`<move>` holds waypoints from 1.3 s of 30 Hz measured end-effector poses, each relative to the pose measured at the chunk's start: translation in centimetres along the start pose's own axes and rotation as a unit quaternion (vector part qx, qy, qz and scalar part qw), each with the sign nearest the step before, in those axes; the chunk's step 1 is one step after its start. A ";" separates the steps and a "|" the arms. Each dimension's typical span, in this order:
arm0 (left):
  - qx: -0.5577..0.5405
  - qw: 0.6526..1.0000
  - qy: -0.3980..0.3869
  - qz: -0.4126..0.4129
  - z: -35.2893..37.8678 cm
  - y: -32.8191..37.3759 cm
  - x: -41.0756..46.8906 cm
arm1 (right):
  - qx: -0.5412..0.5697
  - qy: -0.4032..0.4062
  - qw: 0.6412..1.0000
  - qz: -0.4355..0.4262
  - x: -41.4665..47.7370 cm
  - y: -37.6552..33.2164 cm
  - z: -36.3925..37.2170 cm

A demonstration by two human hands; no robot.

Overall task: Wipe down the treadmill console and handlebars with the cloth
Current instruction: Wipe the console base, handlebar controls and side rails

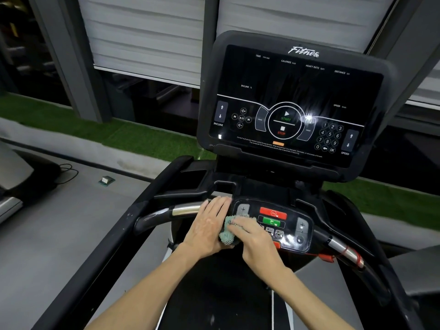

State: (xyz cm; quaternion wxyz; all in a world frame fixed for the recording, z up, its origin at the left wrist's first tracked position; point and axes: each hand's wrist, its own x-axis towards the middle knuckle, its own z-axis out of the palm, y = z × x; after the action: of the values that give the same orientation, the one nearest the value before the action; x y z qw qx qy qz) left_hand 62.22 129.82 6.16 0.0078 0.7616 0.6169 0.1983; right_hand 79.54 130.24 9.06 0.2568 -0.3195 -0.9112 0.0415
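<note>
A black treadmill console with a dark touch panel stands ahead. Below it sits a small control pad with red and green buttons, flanked by the left handlebar and the right handlebar, both with chrome sections. A crumpled pale-green cloth lies at the pad's left edge. My left hand rests with straight fingers on the bar and the cloth's left side. My right hand presses down on the cloth from the right, fingers laid over it.
A red safety cord is wound around the right handlebar. The treadmill belt runs below my arms. Grey floor, a cable and a small box lie to the left. Green turf and shuttered windows are behind.
</note>
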 end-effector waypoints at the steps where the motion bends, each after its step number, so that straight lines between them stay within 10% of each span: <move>1: 0.001 1.000 -0.001 0.000 0.0 0.0 0.0 | -0.007 -0.006 1.000 -0.011 0.2 0.3 -0.3; 7: 0.012 1.000 -0.012 -0.005 -0.1 0.1 0.0 | -0.032 0.092 0.993 0.063 4.2 1.2 -1.2; 16: 0.013 1.000 0.001 -0.011 0.0 0.2 -0.1 | -0.070 -0.026 0.996 -0.056 -1.0 0.1 0.3; 39: 0.023 1.000 -0.003 0.001 0.2 -0.2 0.1 | -0.096 -0.035 0.994 -0.033 -4.4 1.7 -1.1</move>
State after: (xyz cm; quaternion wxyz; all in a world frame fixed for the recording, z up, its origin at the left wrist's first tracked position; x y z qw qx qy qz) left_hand 62.13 129.95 5.94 -0.0083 0.7627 0.6207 0.1818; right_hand 83.93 128.81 7.71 0.1945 -0.3112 -0.9292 -0.0438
